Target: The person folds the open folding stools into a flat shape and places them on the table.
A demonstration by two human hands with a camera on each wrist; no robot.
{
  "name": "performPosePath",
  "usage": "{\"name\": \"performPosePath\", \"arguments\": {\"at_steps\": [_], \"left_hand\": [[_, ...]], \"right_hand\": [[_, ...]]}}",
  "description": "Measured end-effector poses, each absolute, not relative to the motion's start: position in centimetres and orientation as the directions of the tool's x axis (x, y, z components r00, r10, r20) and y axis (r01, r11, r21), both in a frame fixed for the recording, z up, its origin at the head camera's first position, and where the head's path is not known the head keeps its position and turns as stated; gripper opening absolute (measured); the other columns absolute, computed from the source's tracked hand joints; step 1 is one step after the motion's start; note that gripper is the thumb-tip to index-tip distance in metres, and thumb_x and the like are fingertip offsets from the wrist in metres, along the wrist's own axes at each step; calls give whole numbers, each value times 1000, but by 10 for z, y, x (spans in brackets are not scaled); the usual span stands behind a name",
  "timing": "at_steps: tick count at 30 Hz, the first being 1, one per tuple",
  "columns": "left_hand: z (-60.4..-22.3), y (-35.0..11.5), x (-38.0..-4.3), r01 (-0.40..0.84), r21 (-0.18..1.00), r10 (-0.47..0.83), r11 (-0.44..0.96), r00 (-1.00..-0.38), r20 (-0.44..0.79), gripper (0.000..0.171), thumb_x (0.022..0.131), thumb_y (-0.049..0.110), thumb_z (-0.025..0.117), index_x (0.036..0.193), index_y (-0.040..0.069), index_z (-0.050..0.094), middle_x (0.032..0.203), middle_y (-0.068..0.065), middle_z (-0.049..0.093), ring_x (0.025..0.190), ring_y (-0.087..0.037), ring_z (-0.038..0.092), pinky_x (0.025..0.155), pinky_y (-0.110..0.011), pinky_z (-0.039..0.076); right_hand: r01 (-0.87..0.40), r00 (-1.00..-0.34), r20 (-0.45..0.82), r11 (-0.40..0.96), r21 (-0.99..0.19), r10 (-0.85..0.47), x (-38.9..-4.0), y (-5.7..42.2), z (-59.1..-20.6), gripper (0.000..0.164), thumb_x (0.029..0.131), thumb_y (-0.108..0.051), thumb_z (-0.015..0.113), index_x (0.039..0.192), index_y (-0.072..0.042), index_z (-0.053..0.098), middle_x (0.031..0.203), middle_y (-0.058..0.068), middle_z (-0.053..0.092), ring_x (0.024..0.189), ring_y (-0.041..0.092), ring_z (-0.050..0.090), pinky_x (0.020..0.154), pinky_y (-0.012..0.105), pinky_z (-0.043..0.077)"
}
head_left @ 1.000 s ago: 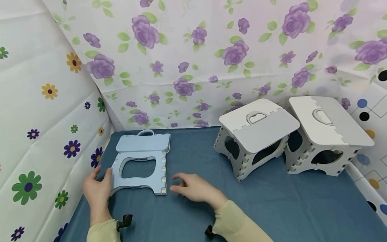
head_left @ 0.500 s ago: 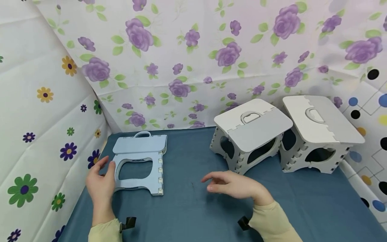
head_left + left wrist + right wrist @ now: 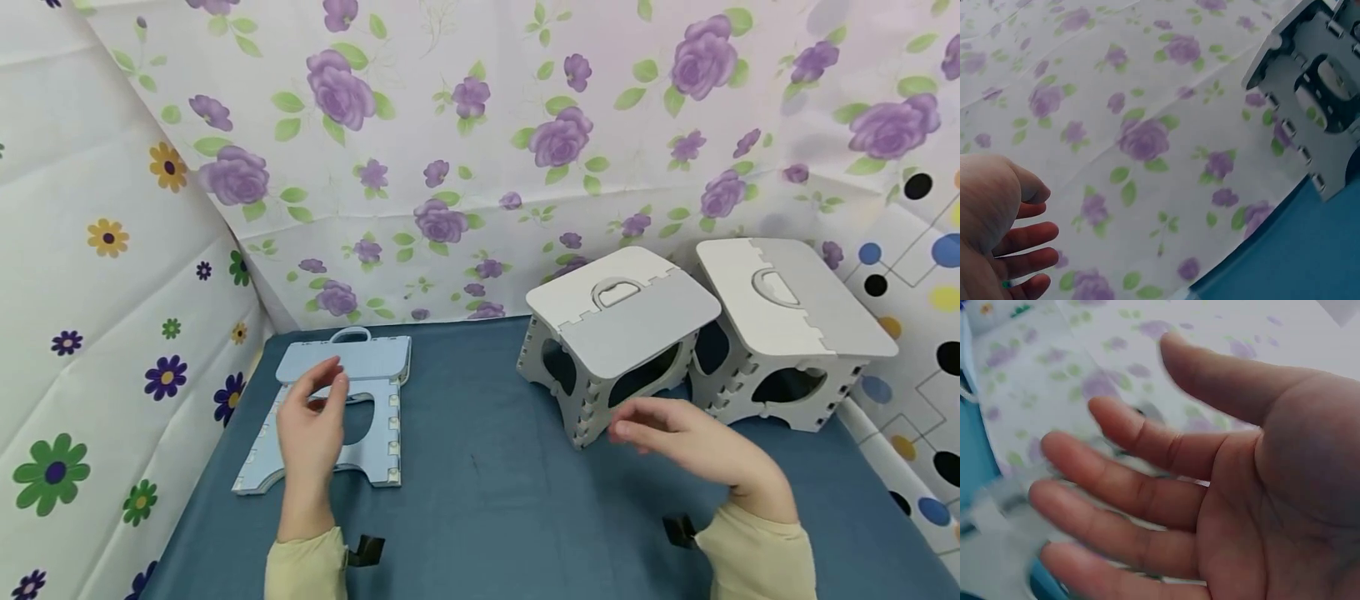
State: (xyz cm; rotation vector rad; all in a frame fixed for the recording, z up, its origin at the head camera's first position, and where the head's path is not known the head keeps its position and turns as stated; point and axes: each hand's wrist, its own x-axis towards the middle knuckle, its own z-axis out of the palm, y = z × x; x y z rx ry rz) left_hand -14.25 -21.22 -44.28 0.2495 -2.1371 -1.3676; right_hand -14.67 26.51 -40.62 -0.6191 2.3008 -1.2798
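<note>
A light-blue folding stool (image 3: 378, 450) lies folded flat at the left of the table, its handle toward the back. My left hand (image 3: 311, 433) is raised over it in the head view, holding nothing; its fingers are relaxed in the left wrist view. At the right stand two grey-and-white folding stools, unfolded and upright: the nearer stool (image 3: 626, 308) and the far-right stool (image 3: 795, 296). My right hand (image 3: 686, 442) is in front of the nearer stool's lower corner, fingers loosely bent and holding nothing. Whether its fingertips touch that stool I cannot tell.
A blue cloth (image 3: 480, 525) covers the table. Behind it hangs a purple-flowered sheet (image 3: 442, 167), with a daisy-patterned sheet (image 3: 97, 333) at the left and a dotted sheet (image 3: 922, 333) at the right. The two upright stools stand close together near the back.
My right hand has moved right, from beside the blue folding stool to the nearer grey-and-white one. My left hand has shifted right from the blue stool's left edge to over it.
</note>
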Motion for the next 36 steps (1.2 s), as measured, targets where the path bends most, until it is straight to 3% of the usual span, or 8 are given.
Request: {"name": "performPosePath", "arguments": {"at_steps": [6,11,16,22,26,29,36], "left_hand": [[-444,-176,-152,220,887,-361,406,-853,377,27,108,16,68,133,7,75,124,-10,75,105,-9,61,82,-25,45],[-448,-155,-155,261,890,-284,375,-881,378,26,107,15,70,131,8,76,122,-8,75,107,-11,63,86,-24,47],[-451,-140,-155,293,880,-211,373,-897,389,25,106,12,71,131,8,76,120,-9,75,107,-19,66,87,-26,49],[-453,-129,-156,297,877,-175,376,-907,383,25,106,13,72,129,8,77,119,-7,75,109,-22,67,87,-35,52],[-453,-126,-156,294,885,-159,362,-916,369,24,106,13,71,128,10,78,118,-5,75,109,-20,67,88,-42,53],[-454,-126,-156,290,888,-147,357,-921,360,23,106,13,71,129,11,78,118,-5,75,109,-20,67,89,-44,53],[-454,-132,-159,233,894,-83,384,-955,285,28,107,17,71,134,12,74,119,-5,75,110,-22,67,88,-42,52]], "right_hand": [[-88,-924,-157,591,-802,-349,-149,296,-407,38,114,-43,53,112,-10,73,112,8,74,102,22,71,82,36,61],[-15,-999,-13,684,-729,-35,-156,300,-414,59,113,-55,47,140,-4,62,123,17,69,101,28,69,76,37,57],[93,-980,46,648,-756,194,-165,295,-423,78,111,-59,44,164,-2,38,149,27,55,124,45,61,87,55,54],[99,-972,54,608,-788,228,-180,291,-436,84,114,-49,47,171,-1,9,170,31,25,152,52,34,115,68,36],[75,-976,62,591,-803,208,-189,290,-447,85,114,-44,48,171,-2,0,174,32,8,158,53,13,122,70,19],[63,-977,59,544,-837,203,-195,291,-455,82,115,-41,47,171,-5,-1,175,28,5,160,50,9,124,68,17],[33,-979,20,252,-967,204,-203,295,-465,77,116,-38,47,173,-14,2,179,11,1,163,35,3,129,56,13]]}}
